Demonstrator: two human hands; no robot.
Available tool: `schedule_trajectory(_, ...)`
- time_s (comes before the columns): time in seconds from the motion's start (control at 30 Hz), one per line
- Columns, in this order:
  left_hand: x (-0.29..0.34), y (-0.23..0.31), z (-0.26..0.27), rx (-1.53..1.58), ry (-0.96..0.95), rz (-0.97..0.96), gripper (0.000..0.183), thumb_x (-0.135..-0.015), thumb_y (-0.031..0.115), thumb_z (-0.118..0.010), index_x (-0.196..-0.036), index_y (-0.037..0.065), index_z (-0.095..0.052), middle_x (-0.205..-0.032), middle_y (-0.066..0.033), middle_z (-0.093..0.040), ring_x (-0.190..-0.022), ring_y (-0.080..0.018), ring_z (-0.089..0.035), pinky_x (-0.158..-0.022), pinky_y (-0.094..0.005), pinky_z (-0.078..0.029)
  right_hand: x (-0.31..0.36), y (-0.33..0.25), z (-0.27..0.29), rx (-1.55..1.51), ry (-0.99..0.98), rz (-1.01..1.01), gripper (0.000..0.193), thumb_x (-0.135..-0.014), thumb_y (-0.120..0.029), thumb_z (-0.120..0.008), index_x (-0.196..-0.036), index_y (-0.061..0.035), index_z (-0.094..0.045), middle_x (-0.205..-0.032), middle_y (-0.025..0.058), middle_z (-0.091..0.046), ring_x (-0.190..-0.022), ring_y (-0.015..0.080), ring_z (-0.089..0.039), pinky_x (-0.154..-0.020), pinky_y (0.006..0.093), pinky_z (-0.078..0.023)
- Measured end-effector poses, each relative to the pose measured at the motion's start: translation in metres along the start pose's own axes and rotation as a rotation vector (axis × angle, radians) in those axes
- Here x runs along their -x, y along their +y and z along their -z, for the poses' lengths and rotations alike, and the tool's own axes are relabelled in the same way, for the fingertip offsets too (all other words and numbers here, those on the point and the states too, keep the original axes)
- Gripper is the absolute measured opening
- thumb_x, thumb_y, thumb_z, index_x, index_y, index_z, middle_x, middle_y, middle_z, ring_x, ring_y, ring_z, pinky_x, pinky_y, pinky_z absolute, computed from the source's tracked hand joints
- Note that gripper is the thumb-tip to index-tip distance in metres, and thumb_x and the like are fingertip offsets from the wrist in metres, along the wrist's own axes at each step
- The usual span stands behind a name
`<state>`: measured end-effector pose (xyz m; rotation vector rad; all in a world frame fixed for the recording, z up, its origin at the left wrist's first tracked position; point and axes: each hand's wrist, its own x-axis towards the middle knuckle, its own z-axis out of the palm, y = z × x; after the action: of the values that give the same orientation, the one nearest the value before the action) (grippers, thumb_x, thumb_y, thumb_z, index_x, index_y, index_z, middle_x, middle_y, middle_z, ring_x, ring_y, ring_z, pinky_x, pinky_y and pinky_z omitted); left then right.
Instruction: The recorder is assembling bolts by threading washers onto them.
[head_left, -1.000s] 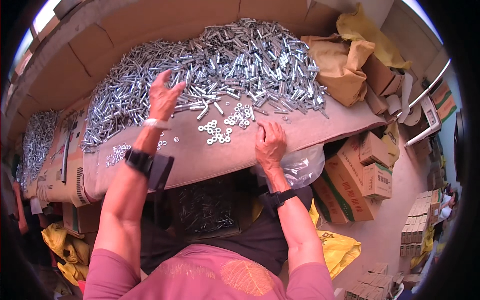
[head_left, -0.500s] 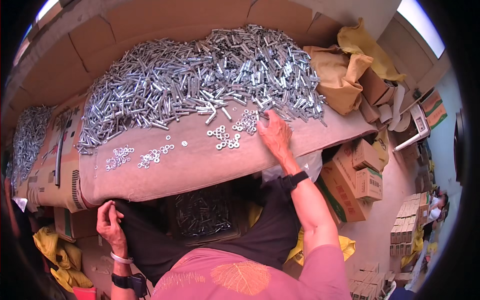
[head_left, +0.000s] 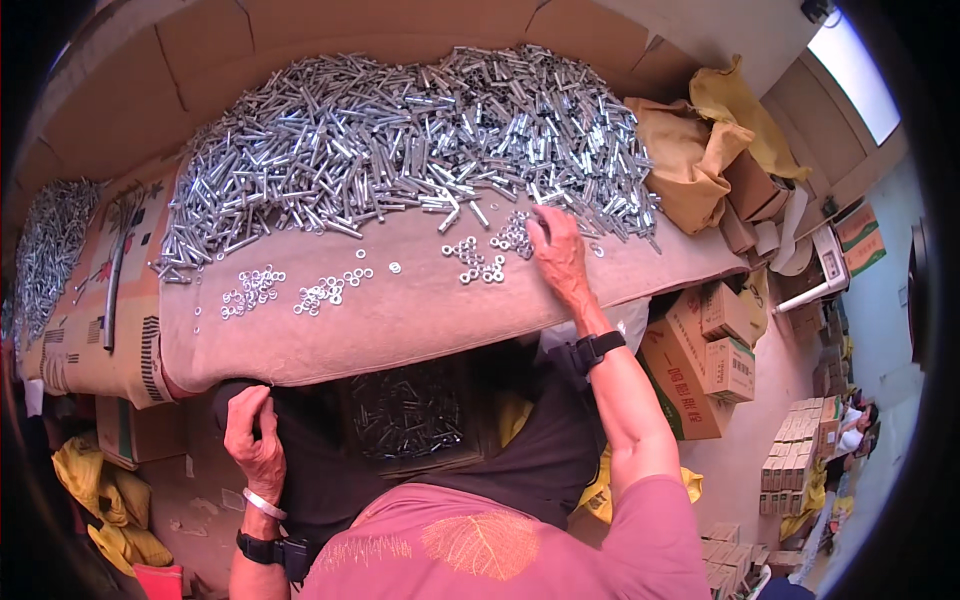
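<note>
My right hand [head_left: 562, 255] reaches onto the brownish-pink padded table cover [head_left: 400, 330]. Its fingers bend down and close together at a cluster of small metal nuts [head_left: 512, 236]; whatever lies under the fingertips is hidden. Just left of it is a small group of ring-shaped washers [head_left: 472, 262]. Two more groups of thin metal rings [head_left: 328, 292] spread farther left. Behind them rises a big heap of silvery metal bolts with sleeves [head_left: 400, 140]. Below the cover's front edge, over my left thigh, my left hand [head_left: 256, 440] is curled with its fingertips together; I cannot see anything in it.
A dark open box of metal pieces [head_left: 405, 412] sits between my legs under the cover's edge. Brown and yellow sacks [head_left: 690, 150] lie at the back right. Cartons [head_left: 690, 370] stand on the floor to the right. Another metal heap [head_left: 55, 260] lies at the far left.
The view has shifted, so the table's contents appear farther right. My left hand has moved right and a little away from the cover's edge. My right hand stays by the nuts.
</note>
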<state>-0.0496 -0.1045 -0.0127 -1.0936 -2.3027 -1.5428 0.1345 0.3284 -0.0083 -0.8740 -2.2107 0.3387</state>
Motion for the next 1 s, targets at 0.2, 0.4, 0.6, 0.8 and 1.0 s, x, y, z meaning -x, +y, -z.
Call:
schedule_trajectory(0.2,-0.002,0.002,-0.007,-0.053,-0.02,-0.037,0.016,-0.081,-0.009,-0.062,-0.095,-0.001,-0.064,-0.093,-0.014,-0.064,-0.085,-0.0267,-0.063,-0.076,-0.0318,-0.05,0.011,-0.001,-0.02,0.135,-0.167,0.113,0.043,-0.091,-0.032,-0.054,-0.123,-0.003,-0.057,-0.132,0.018,-0.052,-0.127,0.0334,-0.042,-0.108,0.0449,-0.029)
schedule_trajectory(0.4,-0.004,0.007,-0.005,-0.137,0.004,-0.135,0.015,-0.079,-0.009,-0.063,-0.093,-0.001,-0.064,-0.092,-0.0144,-0.065,-0.083,-0.0279,-0.064,-0.074,-0.0331,-0.051,0.029,-0.041,-0.036,0.128,-0.275,0.12,0.054,-0.092,-0.04,-0.049,-0.133,-0.0056,-0.049,-0.141,0.021,-0.041,-0.133,0.0354,-0.035,-0.111,0.0504,-0.021)
schedule_trajectory(0.6,-0.01,0.007,-0.012,-0.167,0.007,-0.199,0.014,-0.077,-0.006,-0.066,-0.09,0.0,-0.064,-0.088,-0.0139,-0.064,-0.078,-0.0294,-0.064,-0.069,-0.0338,-0.051,0.039,-0.072,-0.038,0.346,-0.322,0.028,0.061,-0.093,-0.047,-0.046,-0.141,-0.0082,-0.04,-0.147,0.0234,-0.032,-0.139,0.0354,-0.024,-0.111,0.0585,-0.012)
schedule_trajectory(0.8,-0.006,0.009,-0.012,-0.17,0.008,-0.206,0.014,-0.076,-0.001,-0.068,-0.089,0.002,-0.064,-0.089,-0.0113,-0.063,-0.075,-0.0284,-0.062,-0.066,-0.0346,-0.049,0.036,-0.079,-0.034,0.304,-0.344,-0.019,0.062,-0.094,-0.046,-0.045,-0.142,-0.0087,-0.038,-0.148,0.0215,-0.031,-0.14,0.035,-0.023,-0.111,0.0593,-0.011)
schedule_trajectory(1.0,-0.036,-0.004,-0.004,0.01,0.062,-0.049,0.017,-0.08,0.003,-0.066,-0.097,0.001,-0.066,-0.103,-0.0159,-0.065,-0.088,-0.0312,-0.063,-0.078,-0.0374,-0.05,0.079,-0.109,-0.006,0.048,-0.249,-0.008,0.052,-0.094,-0.034,-0.051,-0.137,-0.0057,-0.045,-0.143,0.021,-0.039,-0.135,0.035,-0.031,-0.112,0.0482,-0.019)
